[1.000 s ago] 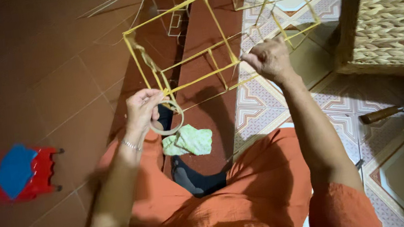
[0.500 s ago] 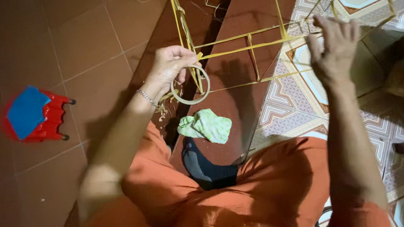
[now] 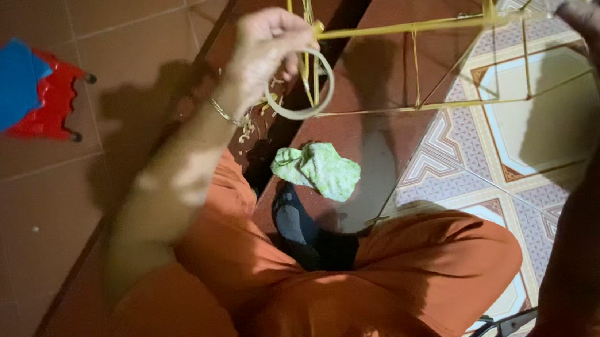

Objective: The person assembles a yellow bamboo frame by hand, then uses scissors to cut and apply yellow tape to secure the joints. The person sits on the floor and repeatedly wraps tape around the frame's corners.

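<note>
My left hand [image 3: 265,47] grips a corner of a yellow stick frame [image 3: 411,27], with a pale ring of tape [image 3: 307,91] hanging off its fingers. A thin bracelet sits on that wrist. My right hand [image 3: 595,34] holds the frame's far side at the right edge of the view; its fingers are partly cut off. The frame's thin yellow bars run between both hands above the floor. Below the ring a crumpled green cloth [image 3: 318,170] lies on the red tile, next to my dark-socked foot [image 3: 298,227] and orange trousers [image 3: 370,286].
A small red stool with a blue top [image 3: 18,93] stands at the upper left on the brown tiles. Patterned tiles [image 3: 530,117] cover the floor at the right. Black scissors handles [image 3: 491,329] show at the bottom edge.
The view has swung; the frame and both hands now sit higher and closer. The left hand with the tape ring rose along the frame's corner, and the woven basket left the view.
</note>
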